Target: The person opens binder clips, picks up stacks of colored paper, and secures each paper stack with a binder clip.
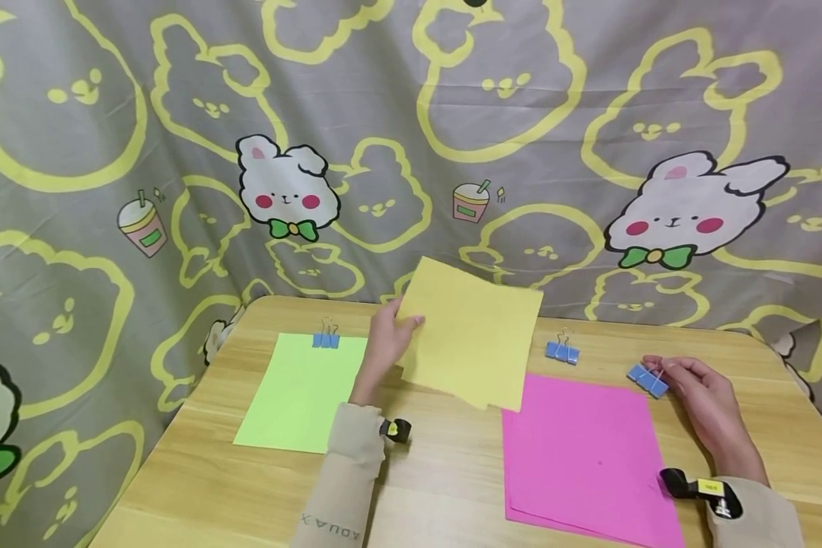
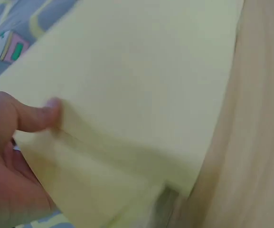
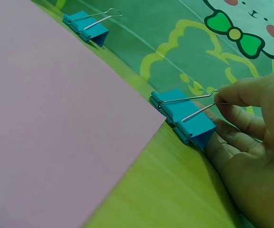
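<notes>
Yellow paper sheets (image 1: 476, 335) are raised above the table, tilted, with the edges of more than one sheet showing along the bottom. My left hand (image 1: 389, 335) pinches them at their left edge, thumb (image 2: 39, 116) on the front face and the other fingers mostly hidden behind. At the right, my right hand (image 1: 705, 396) holds a blue binder clip (image 1: 648, 380) by its wire handles. The right wrist view shows fingertips at the ends of the handles, and the clip (image 3: 184, 116) beside the corner of the pink paper (image 3: 56, 114).
Pink sheets (image 1: 589, 464) lie stacked slightly askew on the wooden table (image 1: 438, 487). Behind them stands another blue binder clip (image 1: 562, 352). Green paper (image 1: 301, 396) lies at the left with a blue binder clip (image 1: 326, 340) on its far edge. A patterned curtain (image 1: 383, 99) hangs behind the table.
</notes>
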